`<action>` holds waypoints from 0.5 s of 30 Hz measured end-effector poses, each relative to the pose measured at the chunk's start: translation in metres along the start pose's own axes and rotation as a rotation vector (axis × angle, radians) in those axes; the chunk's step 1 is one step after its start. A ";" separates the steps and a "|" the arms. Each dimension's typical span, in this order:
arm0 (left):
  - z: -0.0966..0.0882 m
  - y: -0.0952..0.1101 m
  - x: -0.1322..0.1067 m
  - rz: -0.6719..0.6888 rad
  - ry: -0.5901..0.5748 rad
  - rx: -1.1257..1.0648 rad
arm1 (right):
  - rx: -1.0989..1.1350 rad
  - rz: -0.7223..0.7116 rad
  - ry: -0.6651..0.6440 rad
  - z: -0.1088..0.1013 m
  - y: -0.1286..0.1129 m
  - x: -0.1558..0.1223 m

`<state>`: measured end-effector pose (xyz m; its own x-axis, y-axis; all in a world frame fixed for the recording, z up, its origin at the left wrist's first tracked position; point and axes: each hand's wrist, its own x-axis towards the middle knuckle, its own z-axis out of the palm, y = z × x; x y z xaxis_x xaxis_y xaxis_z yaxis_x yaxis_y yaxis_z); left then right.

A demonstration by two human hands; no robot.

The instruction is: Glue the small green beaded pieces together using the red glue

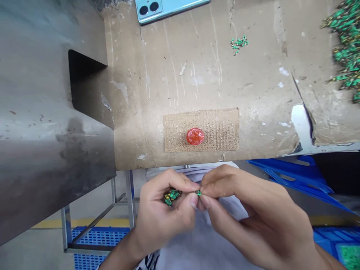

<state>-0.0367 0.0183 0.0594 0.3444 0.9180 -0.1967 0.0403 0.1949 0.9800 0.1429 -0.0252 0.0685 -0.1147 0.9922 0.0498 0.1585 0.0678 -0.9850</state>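
My left hand (165, 210) is curled around several small green parts with brassy metal bits (172, 196), gathered in its palm. Between its thumb and forefinger, at the tips, is one small green ring-like part (198, 192). My right hand (258, 213) pinches that same part from the other side, so the fingertips of both hands meet around it. Fingers hide most of the part, and its exact kind cannot be made out. Both hands are in front of the table edge, above my lap. Beyond them, a red translucent dome-shaped piece (195, 136) sits on a cardboard strip (225, 129).
A cardboard-covered table (174, 75) bears a small cluster of green parts (239, 44) and a large green pile (347, 52) at right. A light-blue phone (174, 8) lies at the back. A metal housing (50, 123) stands left; a blue crate (334, 240) is lower right.
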 end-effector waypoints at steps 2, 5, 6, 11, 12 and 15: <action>0.000 0.002 -0.001 0.017 0.032 0.089 | -0.051 0.000 -0.013 0.000 -0.001 -0.001; -0.001 0.005 -0.002 0.027 0.046 0.178 | -0.150 -0.050 -0.058 -0.001 0.000 -0.004; -0.002 0.007 -0.002 0.029 0.041 0.195 | -0.174 -0.075 -0.076 -0.002 0.001 -0.005; -0.007 0.008 0.000 0.044 -0.005 0.233 | -0.187 -0.125 -0.114 -0.006 0.008 -0.006; -0.007 0.008 0.000 0.058 -0.008 0.242 | -0.176 -0.117 -0.115 -0.007 0.008 -0.005; -0.008 0.010 -0.001 0.094 -0.035 0.278 | -0.126 -0.078 -0.119 -0.009 0.008 -0.003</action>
<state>-0.0444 0.0225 0.0689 0.3906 0.9141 -0.1084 0.2606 0.0031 0.9654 0.1534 -0.0270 0.0618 -0.2459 0.9643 0.0982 0.2653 0.1644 -0.9500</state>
